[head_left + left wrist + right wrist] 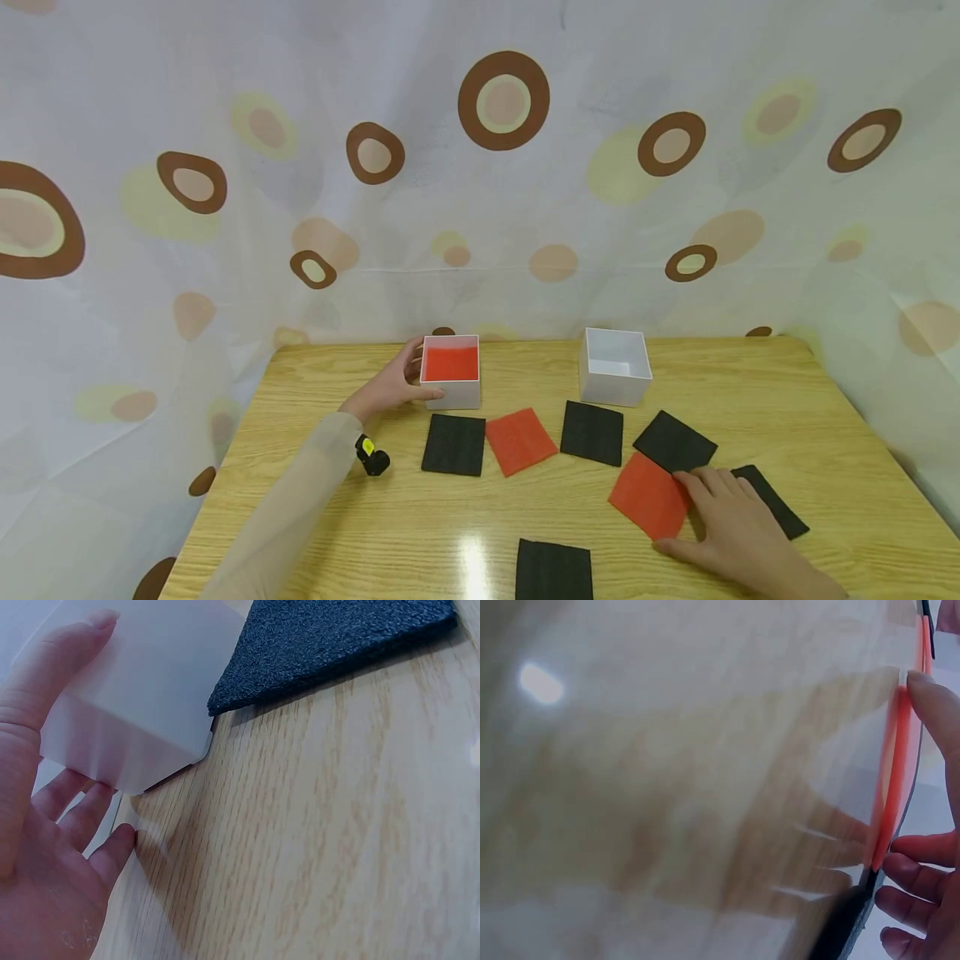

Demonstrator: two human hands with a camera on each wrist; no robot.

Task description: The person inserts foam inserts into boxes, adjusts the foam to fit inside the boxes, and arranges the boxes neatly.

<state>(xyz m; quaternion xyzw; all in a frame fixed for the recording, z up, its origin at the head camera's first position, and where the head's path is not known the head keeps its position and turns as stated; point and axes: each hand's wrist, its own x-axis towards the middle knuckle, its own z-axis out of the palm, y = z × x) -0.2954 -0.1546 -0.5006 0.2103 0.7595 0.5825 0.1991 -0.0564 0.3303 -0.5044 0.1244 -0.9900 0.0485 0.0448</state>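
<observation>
My left hand (395, 382) grips the left side of a white open-topped box (457, 395), thumb across its front and fingers round the side. Inside that box lies a red foam square (452, 364). In the left wrist view the thumb presses the box wall (154, 682). At the right, my right hand (731, 521) holds another red foam square (647, 497) by its edges, thumb at the near corner and index finger at the far one. The right wrist view shows this red square (901, 765) edge-on between thumb and fingers, low over the table.
A second white box (617, 388) stands at the back right. Several black foam squares (453, 445) lie spread over the wooden table (420, 533), one (772, 502) partly behind my right hand. Another red square (521, 442) lies near the middle. A patterned curtain (480, 208) hangs behind.
</observation>
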